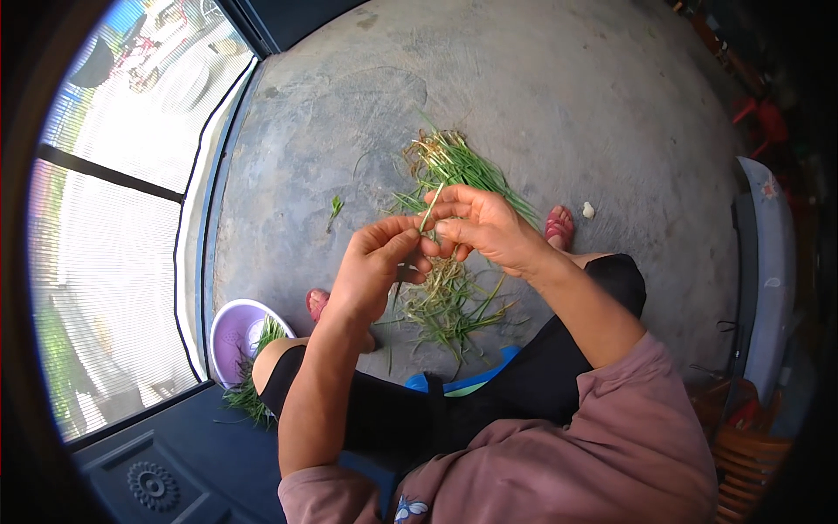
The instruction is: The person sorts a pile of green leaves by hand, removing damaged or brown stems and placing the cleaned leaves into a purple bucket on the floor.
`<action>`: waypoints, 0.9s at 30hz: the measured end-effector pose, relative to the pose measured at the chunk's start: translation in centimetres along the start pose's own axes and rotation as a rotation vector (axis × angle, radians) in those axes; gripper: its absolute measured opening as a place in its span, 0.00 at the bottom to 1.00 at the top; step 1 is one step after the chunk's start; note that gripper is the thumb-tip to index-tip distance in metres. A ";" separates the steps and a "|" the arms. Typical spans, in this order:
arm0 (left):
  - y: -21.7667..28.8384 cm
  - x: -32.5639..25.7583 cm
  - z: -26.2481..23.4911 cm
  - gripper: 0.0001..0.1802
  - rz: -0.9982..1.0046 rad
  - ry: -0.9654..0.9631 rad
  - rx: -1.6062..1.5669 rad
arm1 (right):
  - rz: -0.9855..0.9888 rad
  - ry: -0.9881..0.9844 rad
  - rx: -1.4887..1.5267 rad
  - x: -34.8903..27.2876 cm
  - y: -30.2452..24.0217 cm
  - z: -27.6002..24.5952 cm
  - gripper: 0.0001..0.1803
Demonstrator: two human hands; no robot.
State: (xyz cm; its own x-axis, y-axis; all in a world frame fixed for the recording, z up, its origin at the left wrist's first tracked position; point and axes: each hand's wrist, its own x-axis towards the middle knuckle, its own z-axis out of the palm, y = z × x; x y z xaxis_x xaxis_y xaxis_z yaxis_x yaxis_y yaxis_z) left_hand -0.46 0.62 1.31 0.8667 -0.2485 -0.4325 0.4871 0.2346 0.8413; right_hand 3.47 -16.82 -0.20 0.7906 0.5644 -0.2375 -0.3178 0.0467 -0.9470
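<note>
Grey concrete floor (pixel 559 96) strewn with green stalks (pixel 449 297) beneath both hands.

The floor (pixel 541 96) is grey concrete, worn, with darker stains and some faint round marks in the upper middle of the frame. On the left side a tall screen door (pixel 105 227) with fine mesh lets strong daylight in; its dark frame bends along the left edge. Behind the mesh the outside is bright and blurred, with some green in the lower left. At the bottom left lies a dark blue door panel (pixel 166 463) with a carved round ornament. At the right edge stands a pale grey object (pixel 768 262), long and curved; what it is I cannot tell. In the lower right corner is a brown woven chair (pixel 746 458). The upper right is dark, with red shapes (pixel 759 118).
</note>
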 end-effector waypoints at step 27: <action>-0.2 -0.4 -0.2 0.07 0.106 0.132 0.205 | -0.024 0.309 0.126 0.3 -0.3 -2.3 0.07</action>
State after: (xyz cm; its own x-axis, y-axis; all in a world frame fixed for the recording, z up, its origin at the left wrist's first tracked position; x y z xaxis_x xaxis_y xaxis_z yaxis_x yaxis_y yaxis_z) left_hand -0.87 0.82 1.21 0.9249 -0.1053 -0.3654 0.3723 0.0542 0.9265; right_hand 4.98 -18.58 -0.51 0.9140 0.2861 -0.2877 -0.3437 0.1693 -0.9237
